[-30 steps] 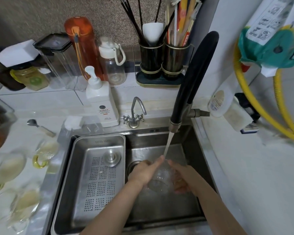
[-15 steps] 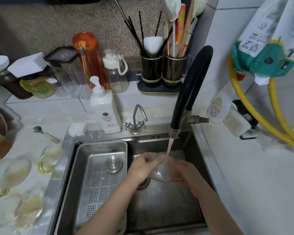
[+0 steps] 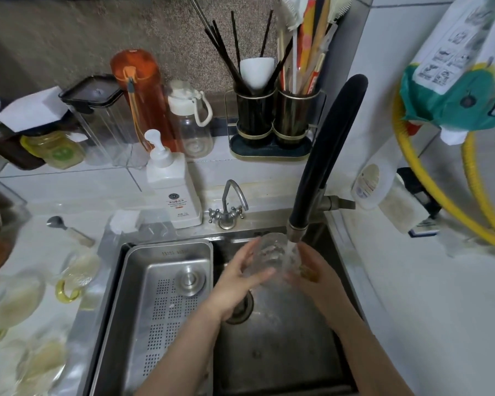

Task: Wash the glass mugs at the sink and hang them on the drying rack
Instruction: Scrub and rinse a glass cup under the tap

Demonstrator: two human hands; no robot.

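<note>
The left hand (image 3: 236, 284) cups the near-left side of a clear glass mug (image 3: 272, 257), its fingers lying fairly straight along the wall and its thumb laid across the front. The right hand (image 3: 316, 277) curls round the mug's right side, where something yellowish, probably the handle, shows blurred against its fingers. The mug hangs between both hands over the sink (image 3: 283, 352), tipped with its mouth up toward the back, directly under the nozzle of the black faucet (image 3: 325, 167), and running water (image 3: 290, 248) strikes its rim. Below the hands sits the round drain (image 3: 243, 308) in the wet basin floor.

To the left, a perforated steel tray (image 3: 166, 310) fills that half of the sink, with a metal stopper (image 3: 189, 280) lying on it. Behind the sink stand a small chrome tap (image 3: 229, 208) and a white pump bottle (image 3: 172, 187). Farther back along the wall are an orange bottle (image 3: 139, 95), a clear bottle with a white lid (image 3: 190, 121), and a twin utensil holder (image 3: 275, 121) full of chopsticks and brushes.

On the left counter lie more glass mugs (image 3: 77, 274) with yellow handles, blurred, and a spoon (image 3: 66, 230). A yellow hose (image 3: 429, 178) runs down the right wall.
</note>
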